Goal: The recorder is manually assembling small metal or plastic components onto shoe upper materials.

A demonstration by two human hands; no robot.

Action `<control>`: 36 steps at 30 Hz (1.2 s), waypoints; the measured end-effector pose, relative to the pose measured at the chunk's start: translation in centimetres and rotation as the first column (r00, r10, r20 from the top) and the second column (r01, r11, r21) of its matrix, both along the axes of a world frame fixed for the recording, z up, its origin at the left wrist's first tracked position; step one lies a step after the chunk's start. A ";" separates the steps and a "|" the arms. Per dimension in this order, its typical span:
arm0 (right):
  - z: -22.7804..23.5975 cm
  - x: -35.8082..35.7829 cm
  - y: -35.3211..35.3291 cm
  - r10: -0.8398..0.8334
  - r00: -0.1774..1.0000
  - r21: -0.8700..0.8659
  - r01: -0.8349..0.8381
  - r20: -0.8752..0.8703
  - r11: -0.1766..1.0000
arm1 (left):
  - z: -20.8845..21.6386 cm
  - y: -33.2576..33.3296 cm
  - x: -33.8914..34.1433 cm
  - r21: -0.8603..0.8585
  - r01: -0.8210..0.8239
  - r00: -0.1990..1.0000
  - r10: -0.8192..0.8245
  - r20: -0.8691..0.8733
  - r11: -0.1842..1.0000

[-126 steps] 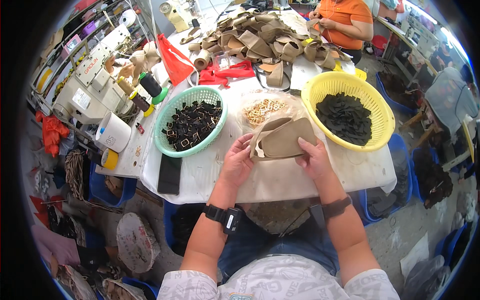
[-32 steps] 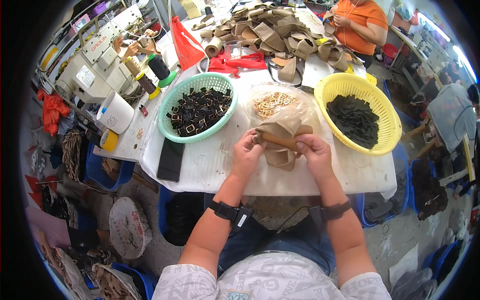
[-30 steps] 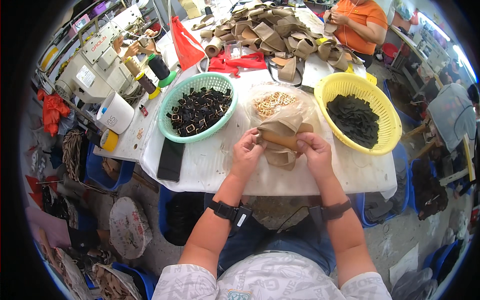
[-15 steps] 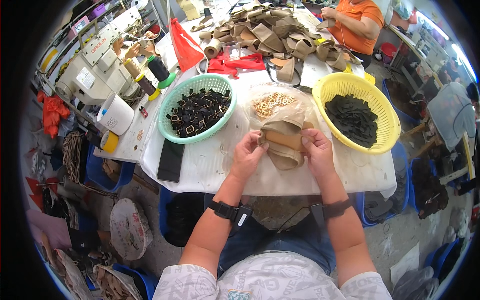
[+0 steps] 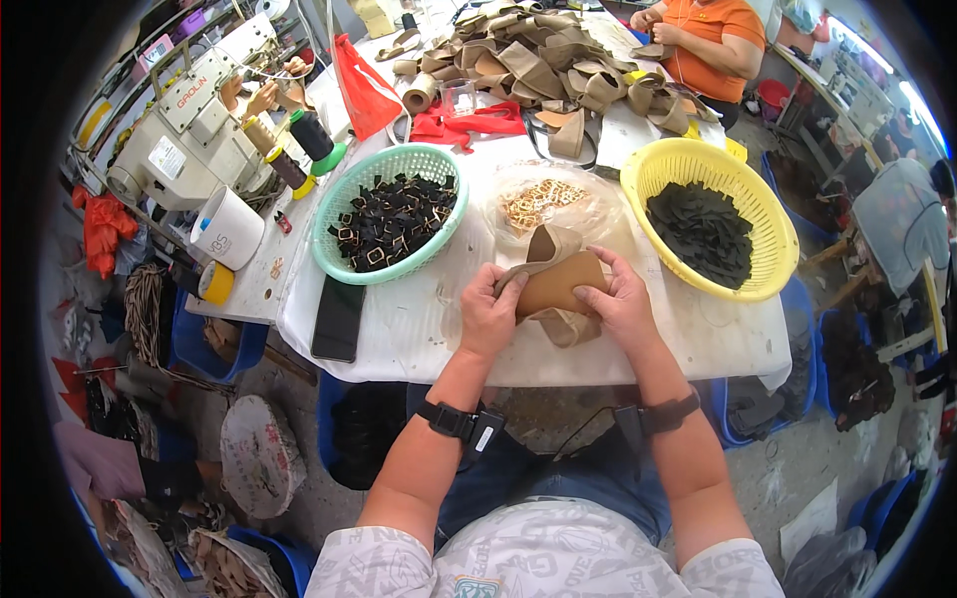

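Note:
Between my two hands, just above the near part of the table, is a taupe shoe upper (image 5: 560, 287) with a smooth tan face turned toward me. My left hand (image 5: 489, 315) pinches its left side, thumb in front. On the other side my right hand (image 5: 625, 303) grips the right edge, its thumb on the tan face. Curled taupe flaps show above and below the tan part. Just beyond it lies a clear plastic bag (image 5: 610, 211) of small gold buckles (image 5: 538, 204).
A mint-green basket (image 5: 324, 249) of black straps with buckles stands left; a yellow basket (image 5: 778, 244) of black strips stands right. A phone (image 5: 338, 324) lies by the left edge. Beyond are piled taupe pieces (image 5: 538, 65), thread spools (image 5: 315, 140), a sewing machine (image 5: 194, 125) and an orange-shirted person (image 5: 723, 45).
The shoe upper has been turned and opened, so more of its tan face shows. My left hand has shifted slightly left, and both hands have changed their hold on it.

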State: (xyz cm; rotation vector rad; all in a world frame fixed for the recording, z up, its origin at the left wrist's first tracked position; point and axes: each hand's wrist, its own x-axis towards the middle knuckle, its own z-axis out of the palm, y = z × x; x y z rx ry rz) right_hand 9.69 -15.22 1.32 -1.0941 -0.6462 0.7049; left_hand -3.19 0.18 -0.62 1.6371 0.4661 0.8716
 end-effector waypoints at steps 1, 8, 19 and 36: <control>0.0 0.0 0.1 0.005 1.000 -0.007 -0.005 -0.020 1.000 | -0.1 0.0 0.0 -0.037 0.005 1.000 -0.004 0.011 0.999; -0.6 0.3 0.2 0.008 1.000 0.012 -0.009 0.025 1.000 | 0.6 0.0 0.0 -0.148 -0.010 1.000 0.009 -0.009 0.989; -0.8 0.3 0.1 0.021 1.000 -0.010 -0.020 0.012 1.000 | -0.1 0.6 0.1 -0.205 0.030 0.997 -0.015 0.073 0.978; -2.4 0.9 0.4 -0.187 0.982 -0.004 0.187 0.028 0.982 | 1.1 0.9 0.0 -0.325 0.174 0.970 -0.106 0.217 0.930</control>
